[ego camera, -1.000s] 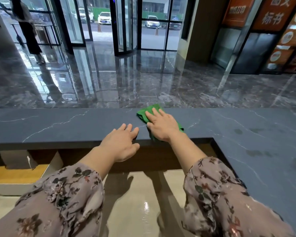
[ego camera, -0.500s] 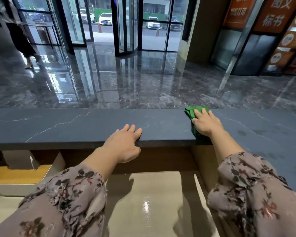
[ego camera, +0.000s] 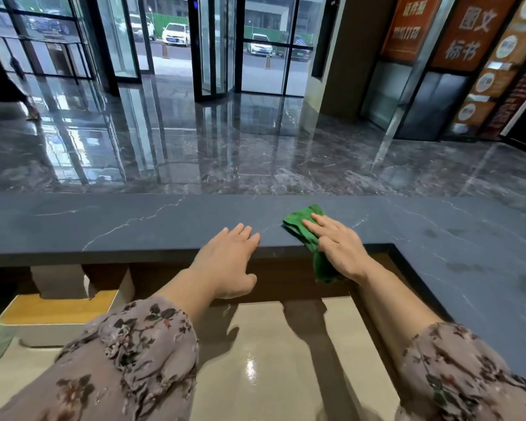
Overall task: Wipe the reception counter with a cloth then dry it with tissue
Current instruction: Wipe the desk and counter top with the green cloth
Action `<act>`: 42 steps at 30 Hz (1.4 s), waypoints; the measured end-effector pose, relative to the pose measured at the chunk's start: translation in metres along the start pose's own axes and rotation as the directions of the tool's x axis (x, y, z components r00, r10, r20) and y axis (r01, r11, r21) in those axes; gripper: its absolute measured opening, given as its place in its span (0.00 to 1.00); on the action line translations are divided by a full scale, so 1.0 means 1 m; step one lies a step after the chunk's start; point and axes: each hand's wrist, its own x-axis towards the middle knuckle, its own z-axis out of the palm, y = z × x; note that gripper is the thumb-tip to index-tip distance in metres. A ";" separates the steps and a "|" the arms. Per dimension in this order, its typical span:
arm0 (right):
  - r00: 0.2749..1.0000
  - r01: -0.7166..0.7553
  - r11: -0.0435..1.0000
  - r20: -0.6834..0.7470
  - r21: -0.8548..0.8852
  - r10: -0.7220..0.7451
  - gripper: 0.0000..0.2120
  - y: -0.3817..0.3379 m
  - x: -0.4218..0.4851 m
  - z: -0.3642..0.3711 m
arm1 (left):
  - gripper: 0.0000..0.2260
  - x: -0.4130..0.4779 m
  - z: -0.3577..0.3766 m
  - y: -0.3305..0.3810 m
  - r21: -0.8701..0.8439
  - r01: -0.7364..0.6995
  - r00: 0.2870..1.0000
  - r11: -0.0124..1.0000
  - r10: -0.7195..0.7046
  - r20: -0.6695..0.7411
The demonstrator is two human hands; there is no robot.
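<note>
Dark veined stone forms the reception counter (ego camera: 119, 226) across mid-frame. Right of centre, the right hand (ego camera: 337, 243) presses flat, fingers extended, on the green cloth (ego camera: 301, 221), which droops over the near edge. The left hand (ego camera: 228, 259) rests open, empty, at that edge.

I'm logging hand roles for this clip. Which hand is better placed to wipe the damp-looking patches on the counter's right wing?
Right. The right hand already presses the green cloth flat on the counter, nearer that wing. The left hand is bare, resting on the front edge.
</note>
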 end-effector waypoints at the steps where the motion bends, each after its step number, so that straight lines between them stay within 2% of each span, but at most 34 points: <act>1: 1.000 -0.010 0.999 -0.011 -0.033 0.010 0.32 0.010 -0.011 -0.002 | 0.36 -0.006 0.000 -0.006 0.002 -0.004 1.000 1.000 0.004 -0.021; 3: 0.998 -0.060 0.987 -0.039 -0.150 0.055 0.29 0.026 -0.023 -0.004 | 0.35 -0.018 -0.001 -0.020 -0.016 -0.003 0.998 1.000 0.002 -0.059; 5: 0.991 -0.118 0.964 -0.096 -0.240 0.097 0.32 0.029 -0.025 -0.002 | 0.35 -0.031 -0.004 -0.037 -0.029 0.013 0.997 1.000 -0.015 -0.073; 10: 0.959 -0.238 0.919 -0.225 -0.315 0.171 0.32 -0.006 -0.017 0.012 | 0.34 -0.060 -0.004 -0.084 -0.044 0.088 0.992 0.995 -0.092 -0.091; 18: 0.981 -0.039 0.928 -0.189 -0.370 -0.034 0.32 -0.151 0.001 0.063 | 0.28 -0.110 -0.011 -0.148 -0.012 0.191 0.972 0.981 -0.191 -0.140; 30: 0.963 0.217 0.901 -0.068 -0.376 -0.260 0.31 -0.343 0.038 0.130 | 0.32 -0.164 -0.016 -0.215 0.075 0.237 0.966 0.969 -0.227 -0.122; 33: 0.957 0.252 0.887 -0.038 -0.386 -0.288 0.33 -0.351 0.043 0.134 | 0.33 -0.169 -0.017 -0.225 0.076 0.248 0.966 0.966 -0.240 -0.098; 38: 0.941 0.321 0.885 0.006 -0.337 -0.339 0.33 -0.325 0.040 0.126 | 0.32 -0.166 -0.016 -0.217 0.086 0.210 0.975 0.974 -0.202 -0.087; 42: 0.945 0.310 0.897 -0.006 -0.316 -0.328 0.33 -0.296 0.036 0.114 | 0.31 -0.157 -0.015 -0.203 0.083 0.175 0.982 0.981 -0.167 -0.089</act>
